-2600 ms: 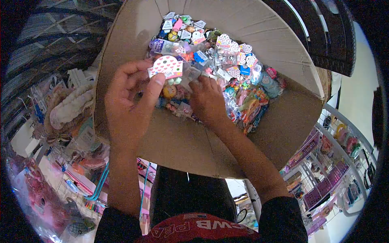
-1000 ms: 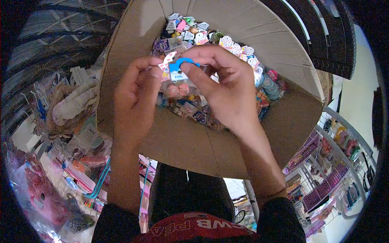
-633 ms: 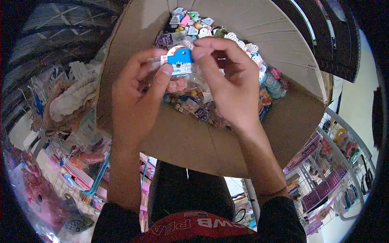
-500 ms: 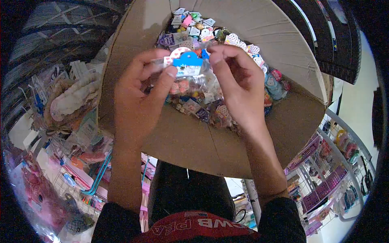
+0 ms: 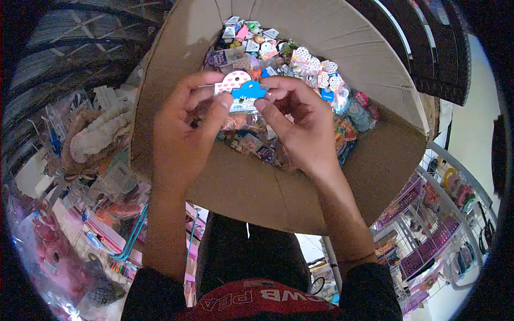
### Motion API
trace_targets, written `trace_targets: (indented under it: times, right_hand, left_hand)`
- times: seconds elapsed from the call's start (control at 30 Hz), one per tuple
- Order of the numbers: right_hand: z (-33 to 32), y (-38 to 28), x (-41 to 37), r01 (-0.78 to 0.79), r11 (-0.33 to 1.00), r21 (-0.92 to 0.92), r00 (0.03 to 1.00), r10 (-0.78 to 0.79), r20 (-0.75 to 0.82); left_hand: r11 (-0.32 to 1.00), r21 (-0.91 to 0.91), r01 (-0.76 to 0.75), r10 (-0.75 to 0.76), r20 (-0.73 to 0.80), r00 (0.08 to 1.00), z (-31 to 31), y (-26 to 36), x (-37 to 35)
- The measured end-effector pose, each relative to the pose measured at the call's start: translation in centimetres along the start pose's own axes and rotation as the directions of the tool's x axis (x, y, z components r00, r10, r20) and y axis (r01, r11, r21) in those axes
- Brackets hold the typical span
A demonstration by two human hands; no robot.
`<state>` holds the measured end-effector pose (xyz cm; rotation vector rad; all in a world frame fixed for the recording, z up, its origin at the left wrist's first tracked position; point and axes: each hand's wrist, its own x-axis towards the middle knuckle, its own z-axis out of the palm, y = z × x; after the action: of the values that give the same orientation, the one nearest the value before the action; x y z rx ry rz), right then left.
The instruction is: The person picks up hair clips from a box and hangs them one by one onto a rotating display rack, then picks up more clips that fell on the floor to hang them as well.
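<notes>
Two small carded packets are held over an open cardboard box (image 5: 235, 192). One has a white header card with pink hearts (image 5: 227, 83); in front of it is a blue and white header card (image 5: 249, 92). My left hand (image 5: 187, 120) pinches the left side of the cards between thumb and fingers. On the right edge of the blue card, my right hand (image 5: 302, 117) is closed with thumb and finger. Pinkish items in clear wrapping show just below the cards, partly hidden by my hands. Behind them lies a pile of small carded packets (image 5: 251, 45) inside the box.
To the left hang fluffy headbands (image 5: 101, 134) and bagged goods. A wire rack with purple baskets (image 5: 428, 249) stands at the right. Dark slatted shelving (image 5: 428, 48) borders the box at upper right. A pink bagged item (image 5: 59, 251) sits lower left.
My right hand has moved left and down, and its fingers now close on the blue card. The cards have shifted slightly down and sit closer together.
</notes>
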<state>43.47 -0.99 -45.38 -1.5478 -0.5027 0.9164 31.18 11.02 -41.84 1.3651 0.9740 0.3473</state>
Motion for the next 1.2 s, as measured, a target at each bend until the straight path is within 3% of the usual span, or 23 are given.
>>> trace_targets:
  times: [0.37,0.47,0.57,0.77,0.87,1.03,1.1,1.2]
  right_hand:
    - [-1.4,-1.9,-2.0,0.002,0.992,-0.124,1.0,0.002,0.029]
    - [-2.2,-2.2,-2.6,0.068,0.985,-0.159,0.998,-0.065,0.027]
    - [-2.9,-4.2,-3.6,0.044,0.982,-0.186,0.998,-0.049,-0.024]
    - [-4.1,-7.4,-5.9,0.044,0.998,-0.047,0.997,-0.047,-0.057]
    - [-4.7,-10.4,-7.3,-0.097,0.992,0.078,0.995,0.096,0.015]
    - [-4.7,-13.0,-9.0,0.02,0.994,0.108,0.998,-0.026,0.055]
    - [-4.5,-14.5,-9.5,-0.019,0.999,0.029,0.996,0.017,0.086]
    - [-4.3,-11.6,-9.0,0.048,0.999,-0.003,0.993,-0.047,0.112]
  left_hand:
    - [0.993,-0.045,-0.109,0.109,-0.016,0.994,-0.8,-1.0,0.0]
    - [0.99,-0.074,-0.121,0.117,-0.064,0.991,-0.8,-0.7,-0.5]
    - [0.983,0.015,-0.182,0.182,-0.05,0.982,-0.9,0.1,-1.1]
    - [0.978,-0.042,-0.204,0.202,-0.039,0.979,-1.0,3.7,-4.9]
    - [0.97,-0.107,-0.219,0.217,-0.03,0.976,-1.1,6.0,-6.9]
    - [0.961,-0.177,-0.21,0.208,-0.035,0.978,-1.7,9.1,-10.3]
    - [0.967,-0.171,-0.19,0.188,-0.031,0.982,-2.3,10.4,-11.8]
    - [0.97,-0.172,-0.174,0.163,-0.074,0.984,-3.1,11.4,-13.5]
